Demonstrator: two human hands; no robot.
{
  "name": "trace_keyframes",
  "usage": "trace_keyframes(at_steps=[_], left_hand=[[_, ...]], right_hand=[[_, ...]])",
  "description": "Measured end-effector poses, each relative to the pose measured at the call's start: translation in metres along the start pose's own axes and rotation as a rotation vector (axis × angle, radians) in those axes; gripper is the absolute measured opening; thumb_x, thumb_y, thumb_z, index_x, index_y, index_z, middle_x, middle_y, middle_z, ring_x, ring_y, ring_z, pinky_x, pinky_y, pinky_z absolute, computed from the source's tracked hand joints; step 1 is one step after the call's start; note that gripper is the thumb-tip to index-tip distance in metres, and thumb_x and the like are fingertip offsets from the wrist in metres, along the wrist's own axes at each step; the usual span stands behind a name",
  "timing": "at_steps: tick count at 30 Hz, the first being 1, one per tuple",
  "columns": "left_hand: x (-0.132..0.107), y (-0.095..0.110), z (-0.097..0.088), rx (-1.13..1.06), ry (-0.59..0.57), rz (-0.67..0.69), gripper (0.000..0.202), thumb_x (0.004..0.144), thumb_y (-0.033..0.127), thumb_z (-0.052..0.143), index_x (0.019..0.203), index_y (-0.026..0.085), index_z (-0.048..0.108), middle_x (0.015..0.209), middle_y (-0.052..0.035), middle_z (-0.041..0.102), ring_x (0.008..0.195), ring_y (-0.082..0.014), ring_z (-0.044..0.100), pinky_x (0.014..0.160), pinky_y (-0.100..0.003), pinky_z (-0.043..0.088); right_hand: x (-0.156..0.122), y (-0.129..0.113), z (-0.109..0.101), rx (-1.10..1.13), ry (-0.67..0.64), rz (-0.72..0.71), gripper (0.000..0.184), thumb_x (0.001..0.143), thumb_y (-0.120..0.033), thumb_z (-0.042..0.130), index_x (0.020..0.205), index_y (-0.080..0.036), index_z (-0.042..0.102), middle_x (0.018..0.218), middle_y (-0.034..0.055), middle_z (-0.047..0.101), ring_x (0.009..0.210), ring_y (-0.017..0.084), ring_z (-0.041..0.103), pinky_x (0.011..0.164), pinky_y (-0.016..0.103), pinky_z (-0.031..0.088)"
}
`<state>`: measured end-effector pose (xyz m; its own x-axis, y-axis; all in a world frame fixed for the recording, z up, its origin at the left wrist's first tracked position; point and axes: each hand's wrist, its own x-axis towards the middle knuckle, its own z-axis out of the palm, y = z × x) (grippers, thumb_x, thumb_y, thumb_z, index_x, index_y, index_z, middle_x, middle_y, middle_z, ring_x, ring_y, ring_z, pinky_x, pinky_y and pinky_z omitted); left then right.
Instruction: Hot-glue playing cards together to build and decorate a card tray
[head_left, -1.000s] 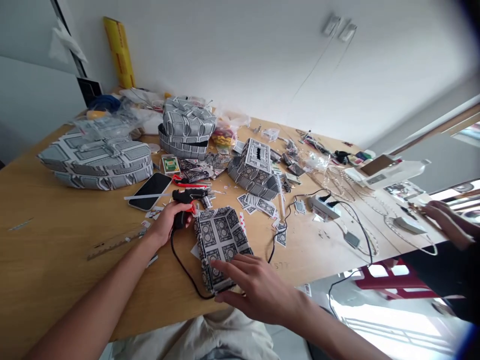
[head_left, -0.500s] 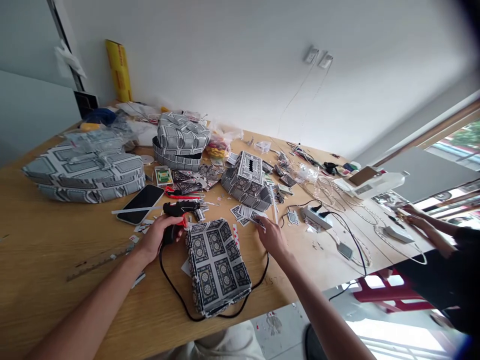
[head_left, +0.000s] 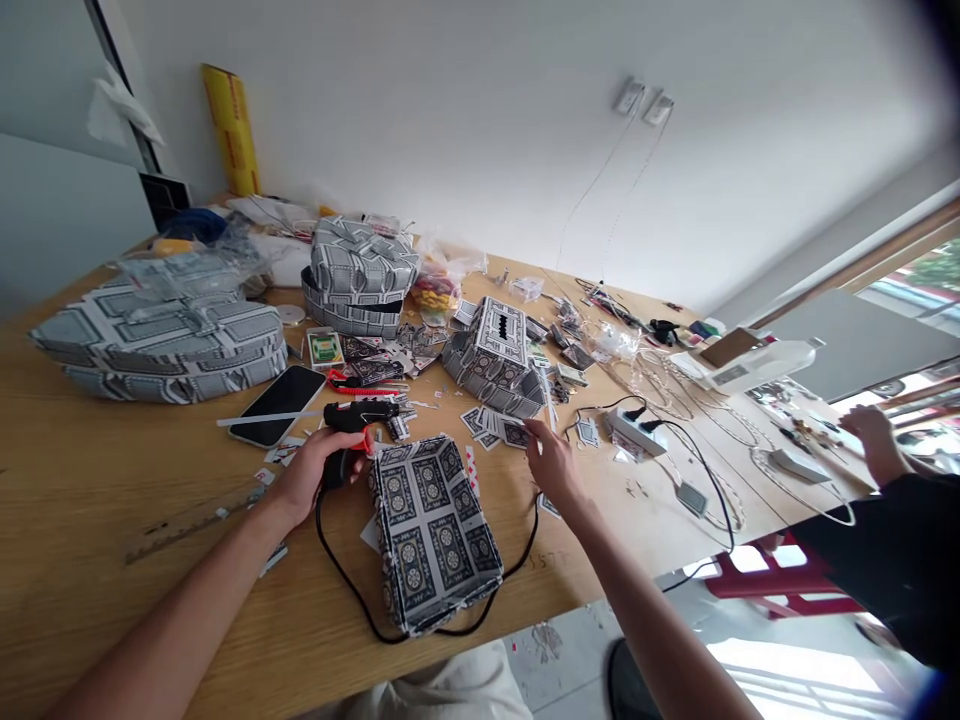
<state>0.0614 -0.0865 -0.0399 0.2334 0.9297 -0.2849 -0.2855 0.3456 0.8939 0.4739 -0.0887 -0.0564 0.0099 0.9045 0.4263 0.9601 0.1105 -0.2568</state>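
Right hand [head_left: 551, 462] nearer; glue gun [head_left: 352, 425] crosswise

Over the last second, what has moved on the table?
The right hand left the patterned box and reached forward to the loose cards, its fingers now touching one. The left hand still grips the glue gun. The box and phone have not moved.

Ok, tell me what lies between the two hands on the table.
Head view: between the left hand, gripping the glue gun, and the right hand lies the patterned box.
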Motion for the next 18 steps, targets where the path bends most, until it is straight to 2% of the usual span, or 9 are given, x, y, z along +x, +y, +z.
trace_keyframes(at_steps=[2,4,7,10,11,13,15,16,18], left_hand=[[0.001,-0.001,0.000,-0.003,-0.004,0.004,0.038,0.071,0.052,0.082,0.074,0.015,0.073,0.067,-0.0036,0.065,0.062,-0.0156,0.057,0.056,-0.027,0.046],[0.001,-0.001,-0.001,-0.008,-0.004,0.007,0.037,0.071,0.051,0.083,0.075,0.015,0.074,0.069,-0.0037,0.066,0.063,-0.0157,0.058,0.056,-0.027,0.046],[0.000,-0.001,-0.001,-0.014,0.003,0.008,0.036,0.072,0.051,0.083,0.076,0.016,0.074,0.069,-0.0036,0.066,0.062,-0.0156,0.058,0.056,-0.027,0.046],[-0.001,-0.001,-0.001,-0.016,0.011,0.009,0.036,0.070,0.050,0.083,0.076,0.016,0.074,0.067,-0.0034,0.066,0.061,-0.0157,0.057,0.055,-0.027,0.046],[-0.001,0.000,0.000,-0.017,0.013,0.010,0.036,0.069,0.050,0.084,0.075,0.016,0.074,0.067,-0.0035,0.066,0.061,-0.0159,0.057,0.055,-0.027,0.046],[-0.001,0.000,0.000,-0.018,0.017,0.011,0.036,0.068,0.050,0.084,0.075,0.017,0.073,0.067,-0.0036,0.066,0.061,-0.0163,0.058,0.054,-0.027,0.047],[0.000,0.000,0.000,-0.018,0.017,0.009,0.036,0.068,0.051,0.083,0.074,0.017,0.072,0.067,-0.0036,0.065,0.061,-0.0162,0.057,0.054,-0.027,0.047],[0.000,0.000,0.000,-0.018,0.016,0.010,0.036,0.069,0.051,0.083,0.074,0.016,0.072,0.067,-0.0037,0.065,0.061,-0.0161,0.057,0.054,-0.027,0.047],[0.000,0.000,0.000,-0.022,0.016,0.012,0.036,0.069,0.050,0.084,0.075,0.016,0.073,0.068,-0.0041,0.066,0.062,-0.0159,0.058,0.054,-0.027,0.047]], right_hand=[[0.001,-0.002,-0.003,0.015,0.080,-0.031,0.033,0.097,-0.014,0.048,0.112,-0.020,0.076,0.102,0.0127,0.084,0.091,0.029,0.077,0.083,0.043,0.062],[0.002,-0.009,-0.008,0.034,0.157,-0.066,0.030,0.100,-0.016,0.049,0.105,-0.023,0.077,0.104,0.0120,0.082,0.103,0.029,0.074,0.095,0.047,0.061],[0.003,-0.029,-0.014,0.074,0.298,-0.129,0.027,0.098,-0.015,0.055,0.096,-0.026,0.078,0.130,0.0105,0.074,0.133,0.030,0.063,0.113,0.056,0.053],[0.005,-0.058,-0.023,0.201,0.425,-0.182,0.027,0.096,-0.013,0.057,0.091,-0.027,0.080,0.154,0.0094,0.057,0.149,0.032,0.052,0.112,0.057,0.055],[0.005,-0.068,-0.026,0.251,0.425,-0.182,0.027,0.097,-0.014,0.057,0.092,-0.027,0.081,0.150,0.0104,0.059,0.146,0.031,0.055,0.108,0.054,0.057],[0.004,-0.086,-0.032,0.310,0.360,-0.160,0.028,0.101,-0.017,0.056,0.102,-0.027,0.082,0.116,0.0099,0.072,0.118,0.027,0.070,0.095,0.046,0.060],[0.002,-0.098,-0.036,0.362,0.275,-0.140,0.029,0.104,-0.020,0.055,0.114,-0.026,0.082,0.089,0.0051,0.071,0.091,0.022,0.070,0.083,0.039,0.059],[0.001,-0.102,-0.036,0.386,0.244,-0.125,0.031,0.105,-0.020,0.054,0.117,-0.025,0.081,0.085,0.0041,0.070,0.085,0.021,0.069,0.080,0.037,0.057],[0.004,-0.105,-0.031,0.438,0.195,-0.068,0.033,0.103,-0.020,0.052,0.116,-0.024,0.082,0.089,0.0054,0.074,0.084,0.021,0.070,0.079,0.037,0.056]])
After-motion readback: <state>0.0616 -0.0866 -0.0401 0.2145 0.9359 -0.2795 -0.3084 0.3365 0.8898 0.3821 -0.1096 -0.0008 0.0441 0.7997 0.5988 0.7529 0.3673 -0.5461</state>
